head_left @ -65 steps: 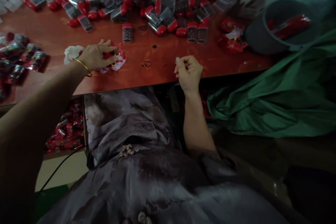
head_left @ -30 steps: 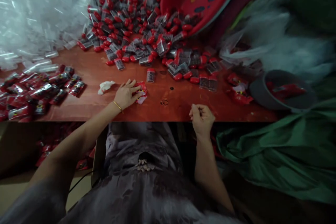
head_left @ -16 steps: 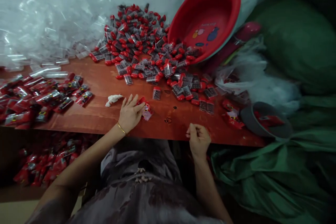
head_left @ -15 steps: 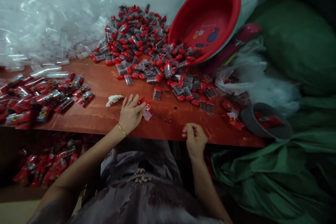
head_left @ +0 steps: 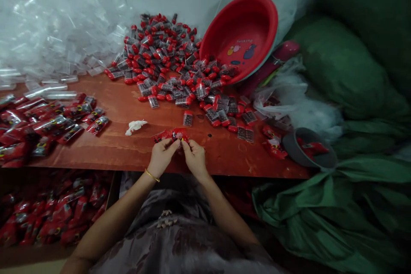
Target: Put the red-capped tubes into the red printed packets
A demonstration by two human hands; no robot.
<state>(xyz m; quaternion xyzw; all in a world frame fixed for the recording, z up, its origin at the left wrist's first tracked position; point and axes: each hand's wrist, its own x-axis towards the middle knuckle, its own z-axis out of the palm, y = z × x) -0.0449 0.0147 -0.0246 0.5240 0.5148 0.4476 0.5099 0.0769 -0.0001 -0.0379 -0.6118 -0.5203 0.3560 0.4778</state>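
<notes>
Red packet (head_left: 180, 133) in progress
Left hand (head_left: 159, 157) and right hand (head_left: 196, 159) pinch it near the front edge of the table (head_left: 122, 150); filled packets (head_left: 53, 123) lie at left, many capped tubes (head_left: 147, 55) still loose

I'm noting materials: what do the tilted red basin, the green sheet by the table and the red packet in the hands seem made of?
Red basin: probably moulded plastic, smooth with a soft sheen and a thick rounded rim. Green sheet: likely cloth, faintly shiny in loose folds; woven plastic is possible. Red packet: apparently thin plastic film, crinkled and slightly glossy.
</notes>
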